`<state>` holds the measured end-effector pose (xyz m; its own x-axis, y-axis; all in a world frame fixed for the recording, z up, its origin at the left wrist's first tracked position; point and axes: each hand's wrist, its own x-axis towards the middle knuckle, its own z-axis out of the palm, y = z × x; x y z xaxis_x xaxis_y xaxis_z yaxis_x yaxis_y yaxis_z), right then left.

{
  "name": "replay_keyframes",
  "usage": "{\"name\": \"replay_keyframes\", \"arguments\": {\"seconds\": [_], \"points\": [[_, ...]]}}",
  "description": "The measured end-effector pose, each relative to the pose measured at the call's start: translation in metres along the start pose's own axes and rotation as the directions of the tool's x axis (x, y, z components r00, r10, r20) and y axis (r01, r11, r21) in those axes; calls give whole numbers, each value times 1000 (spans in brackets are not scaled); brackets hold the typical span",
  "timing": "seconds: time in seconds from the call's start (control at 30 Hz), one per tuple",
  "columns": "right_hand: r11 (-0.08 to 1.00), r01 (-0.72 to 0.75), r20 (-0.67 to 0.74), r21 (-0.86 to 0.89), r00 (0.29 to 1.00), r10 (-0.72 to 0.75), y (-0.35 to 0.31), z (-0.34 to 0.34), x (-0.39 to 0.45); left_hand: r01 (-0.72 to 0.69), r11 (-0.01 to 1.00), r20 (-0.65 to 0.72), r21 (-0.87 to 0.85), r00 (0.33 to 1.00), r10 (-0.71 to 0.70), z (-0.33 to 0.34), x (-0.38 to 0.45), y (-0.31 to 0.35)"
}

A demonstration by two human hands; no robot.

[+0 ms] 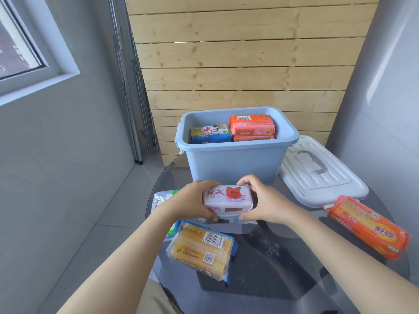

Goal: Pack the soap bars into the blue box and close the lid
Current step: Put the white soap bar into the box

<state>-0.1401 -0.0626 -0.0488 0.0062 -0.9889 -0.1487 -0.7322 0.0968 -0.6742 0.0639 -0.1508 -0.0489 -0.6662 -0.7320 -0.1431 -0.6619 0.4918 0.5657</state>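
The blue box point(226, 162) stands open at the back of the glass table, holding a green-and-blue soap pack point(210, 132) on the left and stacked orange packs point(251, 126) on the right. In front of it, my left hand point(192, 200) and my right hand point(265, 200) grip a stack of pink rose soap bars point(227, 198) from both sides. A yellow soap pack point(201, 250) lies near me on the left, and an orange pack point(369, 225) lies at the right. The white lid point(322, 173) with its grey handle rests right of the box.
A white-and-green soap pack point(163, 198) lies partly hidden under my left forearm at the round glass table's point(283, 268) left edge. A wooden slat wall point(244, 64) rises behind the box. Grey walls stand on both sides.
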Motion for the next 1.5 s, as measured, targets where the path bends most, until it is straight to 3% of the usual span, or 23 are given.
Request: {"name": "replay_keyframes", "arguments": {"seconds": [0.17,0.37,0.57,0.7,0.83,1.0,1.13,1.33,1.5], "points": [[999,34,7,3,999,-34,-13,-18,-27,-47,998,-11,-42,999,46,-8,-22,19],[993,115,-91,34,990,-111,-38,-72,-50,-170,983,-117,-68,980,161,-51,-33,67],[984,174,-187,35,968,-165,-61,-135,-29,-221,973,-161,-60,965,209,-107,2,108],[992,121,-209,-34,970,-125,-63,-166,4,-197,979,-137,-58,973,187,-125,49,114],[994,56,-165,-93,984,-71,-51,-186,39,-176,976,-94,-131,982,165,-119,96,102],[978,-18,-52,-208,999,7,-31,-194,78,-137,972,73,-190,985,153,-100,137,83],[967,-8,24,-256,1000,15,-18,-189,95,-131,925,125,-356,975,186,-96,142,69],[962,8,141,-274,989,32,-13,-176,103,-242,968,-4,-73,970,242,-80,144,66],[945,-13,160,-327,985,69,-20,-178,102,-267,957,-96,-118,962,256,-75,146,65]]}}
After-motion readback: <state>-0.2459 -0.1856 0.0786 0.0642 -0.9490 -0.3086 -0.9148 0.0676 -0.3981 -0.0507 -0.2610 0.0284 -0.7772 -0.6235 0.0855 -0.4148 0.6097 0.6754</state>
